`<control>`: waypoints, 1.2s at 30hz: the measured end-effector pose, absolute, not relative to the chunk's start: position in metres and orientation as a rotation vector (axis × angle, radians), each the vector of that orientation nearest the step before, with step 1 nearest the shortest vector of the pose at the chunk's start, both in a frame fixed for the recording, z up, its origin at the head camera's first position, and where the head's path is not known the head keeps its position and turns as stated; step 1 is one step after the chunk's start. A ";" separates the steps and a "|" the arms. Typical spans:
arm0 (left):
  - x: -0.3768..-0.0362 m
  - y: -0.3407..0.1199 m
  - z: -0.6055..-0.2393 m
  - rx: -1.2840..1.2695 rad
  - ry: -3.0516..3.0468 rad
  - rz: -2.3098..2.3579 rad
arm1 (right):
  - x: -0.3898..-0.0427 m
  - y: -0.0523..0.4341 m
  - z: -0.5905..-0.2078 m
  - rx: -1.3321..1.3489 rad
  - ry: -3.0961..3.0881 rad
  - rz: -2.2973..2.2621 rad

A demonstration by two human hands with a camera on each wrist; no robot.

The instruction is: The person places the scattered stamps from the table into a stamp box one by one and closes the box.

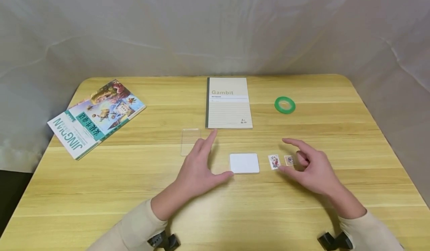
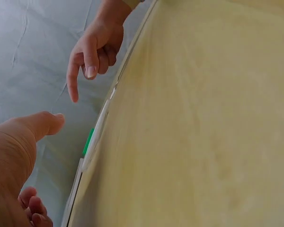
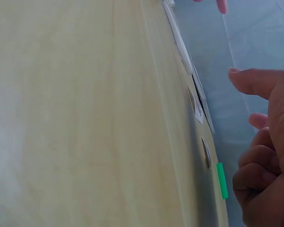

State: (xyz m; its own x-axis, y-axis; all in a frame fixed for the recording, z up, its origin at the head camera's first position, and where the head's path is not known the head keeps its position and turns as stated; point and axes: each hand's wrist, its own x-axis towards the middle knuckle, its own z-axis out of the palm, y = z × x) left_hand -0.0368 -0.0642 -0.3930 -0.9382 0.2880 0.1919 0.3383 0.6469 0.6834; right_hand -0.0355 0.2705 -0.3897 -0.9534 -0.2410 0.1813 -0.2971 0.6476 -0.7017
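A white rounded rectangular piece (image 1: 244,163), card-like from above, lies on the wooden table between the hands. My left hand (image 1: 196,170) is at its left with thumb and forefinger spread wide, the thumb tip right at its lower left corner. Left of that hand lies a thin clear plastic rectangle (image 1: 188,142), partly hidden by the fingers. Two small printed stamp-like pieces, a left one (image 1: 273,161) and a right one (image 1: 289,160), lie by my right hand (image 1: 312,169). Its thumb tip overlaps the left piece's edge in the head view; the forefinger reaches out, the other fingers curl, and nothing is held.
Behind the white piece lies a Gambit notebook (image 1: 229,109). A green roll of tape (image 1: 284,105) is at the back right. An illustrated book (image 1: 97,118) lies slanted at the far left. A pale curtain (image 1: 215,27) hangs behind the table's back edge.
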 end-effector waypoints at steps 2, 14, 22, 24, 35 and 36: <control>-0.036 -0.062 -0.394 -0.525 -2.785 -1.215 | -0.035 0.270 -0.392 0.462 -2.808 1.218; -0.035 -0.056 -0.402 -0.528 -2.789 -1.433 | -0.034 0.269 -0.401 0.539 -2.854 1.363; -0.037 -0.053 -0.408 -0.608 -2.818 -1.459 | -0.035 0.271 -0.406 0.526 -2.882 1.274; -0.037 -0.053 -0.409 -0.621 -2.809 -1.461 | -0.036 0.271 -0.406 0.519 -2.893 1.257; -0.044 -0.053 -0.410 -0.670 -2.851 -1.430 | -0.041 0.272 -0.405 0.524 -2.903 1.245; -0.045 -0.053 -0.410 -0.669 -2.865 -1.424 | -0.041 0.272 -0.405 0.527 -2.905 1.243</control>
